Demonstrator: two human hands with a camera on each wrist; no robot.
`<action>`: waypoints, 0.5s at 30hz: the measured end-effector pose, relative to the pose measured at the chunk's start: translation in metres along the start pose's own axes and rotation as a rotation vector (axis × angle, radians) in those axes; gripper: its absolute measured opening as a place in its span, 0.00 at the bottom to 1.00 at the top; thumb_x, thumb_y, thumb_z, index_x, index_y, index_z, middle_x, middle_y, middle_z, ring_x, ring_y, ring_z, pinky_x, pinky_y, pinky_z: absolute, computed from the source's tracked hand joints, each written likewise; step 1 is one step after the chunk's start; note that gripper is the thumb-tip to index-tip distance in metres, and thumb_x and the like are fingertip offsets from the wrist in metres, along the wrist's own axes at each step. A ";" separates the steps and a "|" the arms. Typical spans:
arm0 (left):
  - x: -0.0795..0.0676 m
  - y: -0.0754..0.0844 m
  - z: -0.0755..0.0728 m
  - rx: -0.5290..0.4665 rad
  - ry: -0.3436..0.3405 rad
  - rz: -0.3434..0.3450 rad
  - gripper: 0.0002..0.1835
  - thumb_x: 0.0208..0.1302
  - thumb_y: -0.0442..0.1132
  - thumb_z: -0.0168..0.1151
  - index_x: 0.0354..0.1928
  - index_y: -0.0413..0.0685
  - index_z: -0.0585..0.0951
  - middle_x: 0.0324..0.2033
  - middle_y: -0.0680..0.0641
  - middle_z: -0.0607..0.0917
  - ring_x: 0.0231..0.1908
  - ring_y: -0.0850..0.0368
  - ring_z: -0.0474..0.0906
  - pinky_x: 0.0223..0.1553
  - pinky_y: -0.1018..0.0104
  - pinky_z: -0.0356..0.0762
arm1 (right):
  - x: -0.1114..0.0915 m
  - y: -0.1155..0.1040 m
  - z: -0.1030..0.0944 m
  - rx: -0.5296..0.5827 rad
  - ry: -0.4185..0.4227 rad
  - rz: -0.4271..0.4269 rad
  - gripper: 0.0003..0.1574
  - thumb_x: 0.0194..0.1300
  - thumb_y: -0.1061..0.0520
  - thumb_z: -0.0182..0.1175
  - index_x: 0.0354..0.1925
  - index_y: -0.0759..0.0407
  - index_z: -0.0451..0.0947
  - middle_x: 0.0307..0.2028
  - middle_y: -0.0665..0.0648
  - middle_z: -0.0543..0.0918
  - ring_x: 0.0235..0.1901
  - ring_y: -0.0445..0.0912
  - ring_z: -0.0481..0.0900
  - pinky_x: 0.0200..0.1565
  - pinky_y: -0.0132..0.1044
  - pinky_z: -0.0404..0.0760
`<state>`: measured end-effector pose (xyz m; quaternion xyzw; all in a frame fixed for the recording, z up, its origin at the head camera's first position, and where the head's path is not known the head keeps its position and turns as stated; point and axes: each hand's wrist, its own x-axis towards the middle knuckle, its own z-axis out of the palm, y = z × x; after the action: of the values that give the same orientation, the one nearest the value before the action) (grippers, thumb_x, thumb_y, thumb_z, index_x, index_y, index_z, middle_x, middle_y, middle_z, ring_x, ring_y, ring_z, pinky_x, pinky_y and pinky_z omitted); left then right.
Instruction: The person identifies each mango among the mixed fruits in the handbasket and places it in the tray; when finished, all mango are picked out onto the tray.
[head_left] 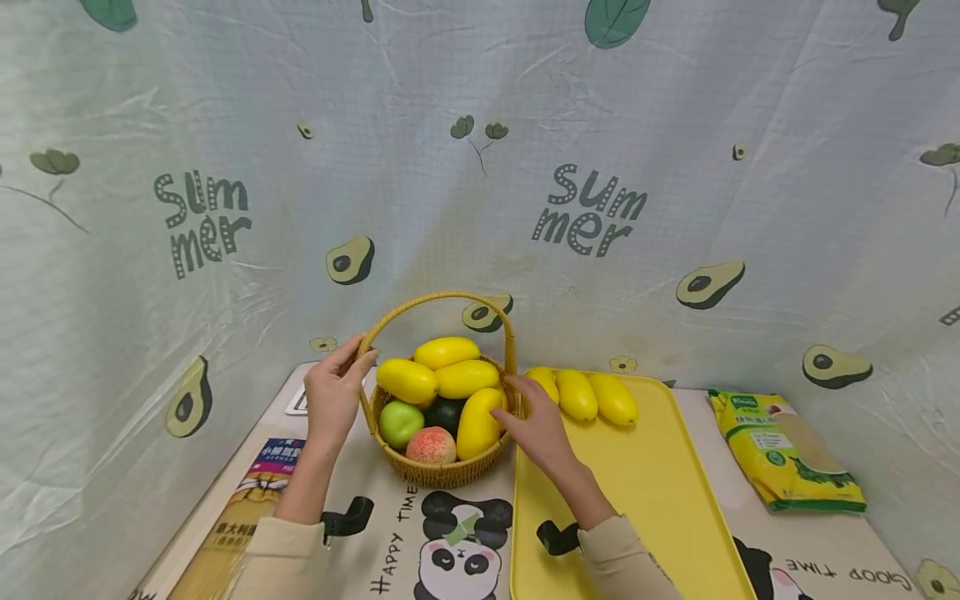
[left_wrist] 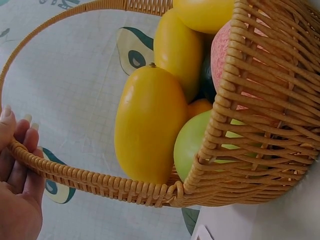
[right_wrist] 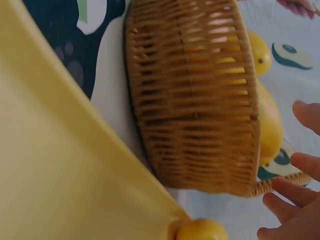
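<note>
A wicker basket [head_left: 442, 475] with a tall arched handle [head_left: 450, 295] holds several yellow mangoes [head_left: 406, 381], a green apple [head_left: 401, 424], a peach [head_left: 431, 446] and a dark green fruit [head_left: 444, 414] partly covered by the others. At the handle's left side, my left hand [head_left: 335, 387] holds it between thumb and fingers, as the left wrist view shows from close by. My right hand [head_left: 540, 421] is at the basket's right side, fingers spread near the lower end of the handle and a mango [head_left: 480, 423]. Nothing is gripped in it.
Right of the basket lies a yellow tray [head_left: 630, 492] with mangoes [head_left: 576, 394] at its far end. A yellow-green food bag [head_left: 787, 454] is at the far right, and a pasta packet [head_left: 247, 525] lies left, partly behind my left arm. A patterned curtain [head_left: 420, 208] closes the back.
</note>
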<state>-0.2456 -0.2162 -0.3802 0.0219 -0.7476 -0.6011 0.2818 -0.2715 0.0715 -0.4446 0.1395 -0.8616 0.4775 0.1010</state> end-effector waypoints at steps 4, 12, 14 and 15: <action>-0.001 0.000 0.001 0.005 0.000 0.002 0.23 0.67 0.47 0.65 0.63 0.52 0.80 0.53 0.42 0.86 0.44 0.78 0.80 0.47 0.86 0.78 | -0.002 -0.004 0.012 -0.023 -0.020 -0.021 0.36 0.60 0.48 0.70 0.65 0.54 0.75 0.67 0.58 0.74 0.70 0.56 0.68 0.70 0.55 0.69; -0.001 -0.001 0.000 0.006 0.001 0.001 0.24 0.67 0.49 0.64 0.63 0.49 0.80 0.52 0.41 0.86 0.42 0.78 0.81 0.47 0.85 0.78 | -0.013 -0.015 0.029 -0.092 -0.034 -0.103 0.34 0.59 0.51 0.70 0.64 0.52 0.75 0.65 0.57 0.74 0.66 0.55 0.71 0.67 0.53 0.74; -0.001 0.000 0.000 0.008 0.007 0.002 0.24 0.67 0.49 0.64 0.63 0.49 0.79 0.52 0.40 0.86 0.42 0.79 0.81 0.47 0.85 0.78 | -0.015 -0.018 0.032 -0.081 -0.043 -0.124 0.35 0.58 0.52 0.71 0.64 0.51 0.75 0.65 0.57 0.73 0.65 0.55 0.72 0.66 0.53 0.75; -0.001 0.000 0.000 0.009 0.009 0.004 0.24 0.68 0.49 0.64 0.63 0.49 0.80 0.52 0.40 0.86 0.41 0.79 0.81 0.48 0.85 0.78 | -0.016 -0.020 0.033 -0.088 -0.046 -0.141 0.35 0.59 0.52 0.71 0.64 0.51 0.75 0.65 0.57 0.74 0.64 0.55 0.73 0.66 0.52 0.75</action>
<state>-0.2448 -0.2159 -0.3808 0.0243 -0.7491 -0.5969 0.2863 -0.2510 0.0358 -0.4514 0.2062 -0.8718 0.4277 0.1203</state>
